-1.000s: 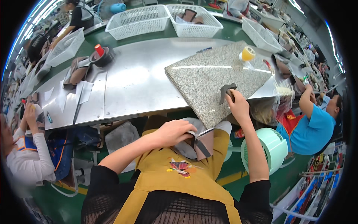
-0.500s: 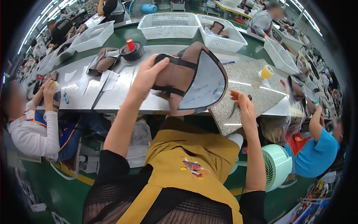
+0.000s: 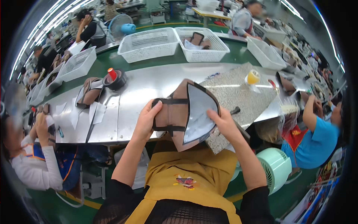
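Observation:
A brown shoe upper (image 3: pixel 169 118) with black tape strips and a pale grey-blue lining over its toe part is held up before me, above the near edge of the bench. My left hand (image 3: pixel 147 117) grips its narrower end, thumb on top. At the rounded toe end, my right hand (image 3: pixel 225 125) is closed on the rim with its thumb pressed on the lining. The fingers under the piece are mostly hidden. Just beyond my right hand, a dark tool's black end (image 3: pixel 235 110) shows over the speckled stone slab (image 3: pixel 242 89).
The metal bench (image 3: pixel 138 89) carries another brown upper (image 3: pixel 90 92), a black tape roll (image 3: pixel 118 83) with a red-topped piece, and a yellow-filled cup (image 3: pixel 252 77). White baskets (image 3: pixel 149 44) stand behind. Co-workers sit at left (image 3: pixel 33 160) and right (image 3: pixel 307 145); a green fan (image 3: pixel 274 168) stands near my right arm.
The upper has come lower and nearer to me in my left hand. My right hand, apart from it before, has taken hold of the toe end. The whole view has shifted.

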